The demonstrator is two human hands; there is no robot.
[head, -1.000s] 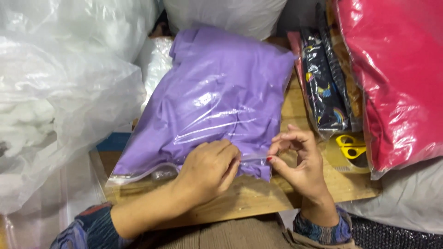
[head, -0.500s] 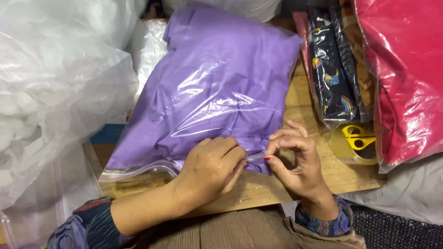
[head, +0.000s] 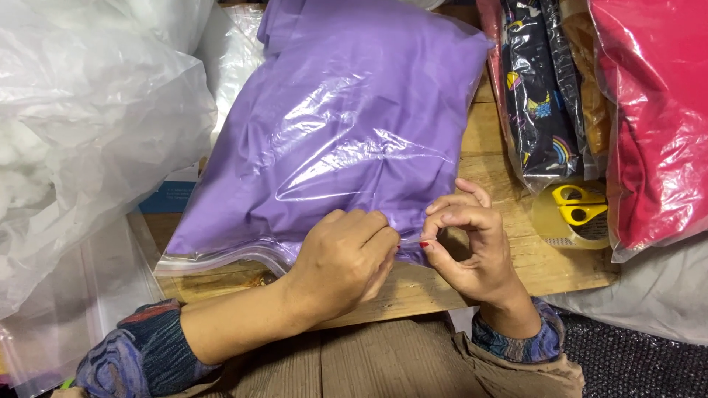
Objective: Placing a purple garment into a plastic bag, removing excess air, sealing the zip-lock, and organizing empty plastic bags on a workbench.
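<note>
Head view: bag [head: 332, 140] seal beneath fingers [head: 383, 239].

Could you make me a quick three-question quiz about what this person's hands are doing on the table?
1. True or false: both hands pinch the near edge of the clear bag that holds purple cloth.
2. What lies beside the right hand? A) yellow-handled scissors on a tape roll B) a hammer C) a cup
3. What colour is the bagged cloth at the far right?

Key: 1 true, the left hand pinches too; 2 A; 3 red, the red bundle.
</note>
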